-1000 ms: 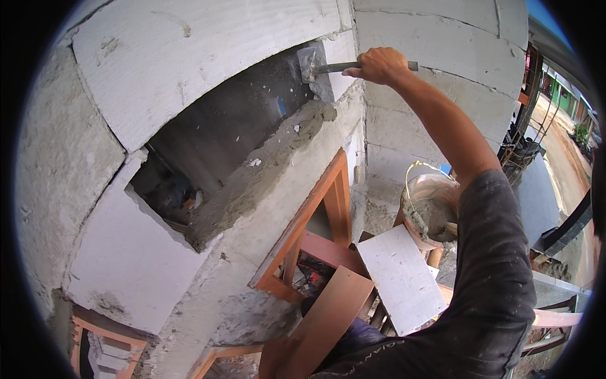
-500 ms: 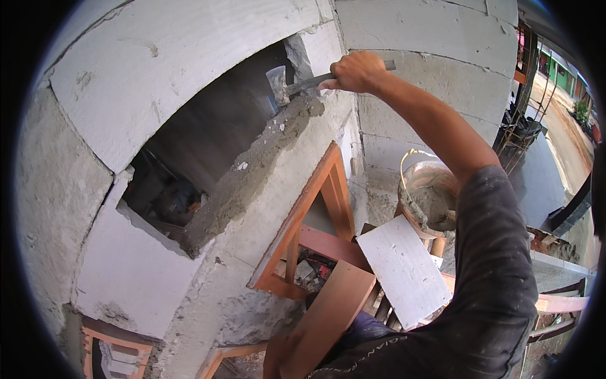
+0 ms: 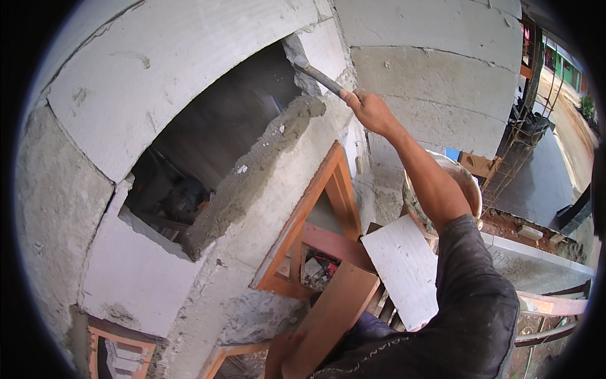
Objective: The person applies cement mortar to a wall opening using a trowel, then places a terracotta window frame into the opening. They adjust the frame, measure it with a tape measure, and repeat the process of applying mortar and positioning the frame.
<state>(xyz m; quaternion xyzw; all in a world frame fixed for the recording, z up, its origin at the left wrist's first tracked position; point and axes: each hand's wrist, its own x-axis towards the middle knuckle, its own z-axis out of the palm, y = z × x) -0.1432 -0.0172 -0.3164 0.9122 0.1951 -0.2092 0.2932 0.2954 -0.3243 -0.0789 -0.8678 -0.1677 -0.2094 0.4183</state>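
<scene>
My right hand [image 3: 366, 110] is closed round the dark handle of a hammer-like tool [image 3: 325, 81], whose pale metal head [image 3: 302, 64] is at the jagged edge of a cut block [image 3: 312, 50] on the right of a dark wall opening [image 3: 214, 126]. Below that head, rough grey mortar [image 3: 265, 155] with loose white flakes lines the sill. At the lower edge, a bit of skin, apparently my left arm [image 3: 276, 360], shows beside a brown plank [image 3: 328, 316]; the fingers of that hand are hidden.
Light block walls [image 3: 429, 69] surround me. Orange wooden frames [image 3: 284, 249] lean below the opening. A white board [image 3: 401, 271] lies beside a mortar bucket [image 3: 470, 192], partly behind my forearm. Tied rebar [image 3: 530, 132] and a street [image 3: 571, 101] show at right.
My right hand and forearm have moved downward and turned. The tool's head, lower over the sill half a second ago, is now higher at the broken block edge, its handle slanting more steeply.
</scene>
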